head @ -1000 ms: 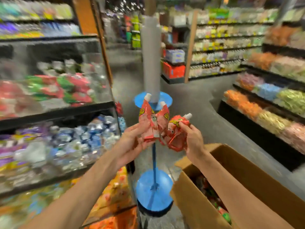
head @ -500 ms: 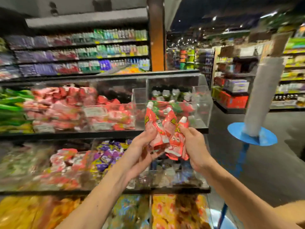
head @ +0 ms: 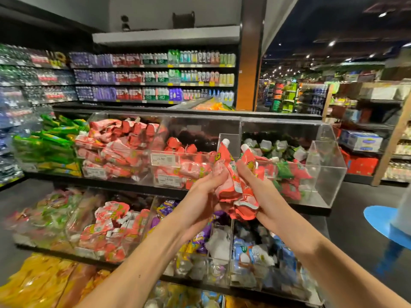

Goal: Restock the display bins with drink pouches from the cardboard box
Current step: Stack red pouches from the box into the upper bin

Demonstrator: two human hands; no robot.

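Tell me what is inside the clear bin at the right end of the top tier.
Red and green spouted pouches with white caps lie piled in the clear bin. Its left part is covered by the held pouches and the right hand.

Small ceiling spots light a dim, dark-ceilinged store while the clear bins catch soft glare, and wide-angle bending with motion blur smears the left shelves and both lower corners.
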